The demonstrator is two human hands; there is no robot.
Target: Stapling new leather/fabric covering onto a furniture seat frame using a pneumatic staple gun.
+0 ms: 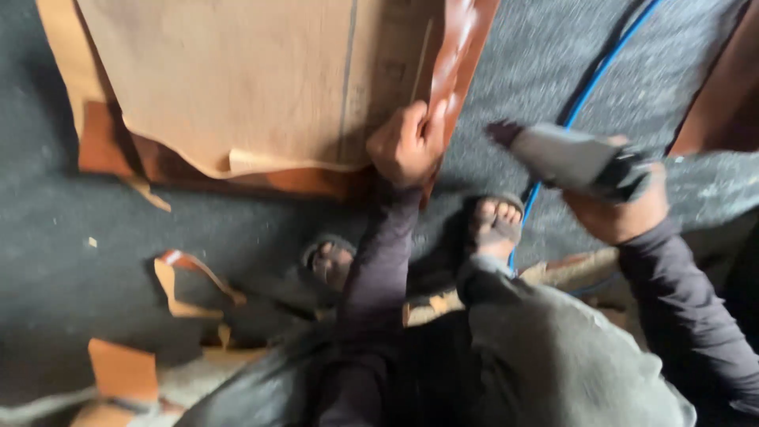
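A large tan sheet of leather [237, 79] lies on the dark floor, its glossy brown edge [462, 47] turned up on the right. My left hand [407, 146] grips the sheet's lower right corner, fingers closed on the edge. My right hand [621, 209] is raised to the right and holds a grey hand-held power tool [573, 156] with a dark tip pointing left, blurred by motion. A blue cable [589, 87] runs from the tool area up to the top right.
My two sandalled feet [494, 225] stand on the dark grey floor [95, 253] just below the sheet. Orange-brown leather offcuts [186, 277] lie at the lower left. Another brown piece [723, 95] sits at the right edge.
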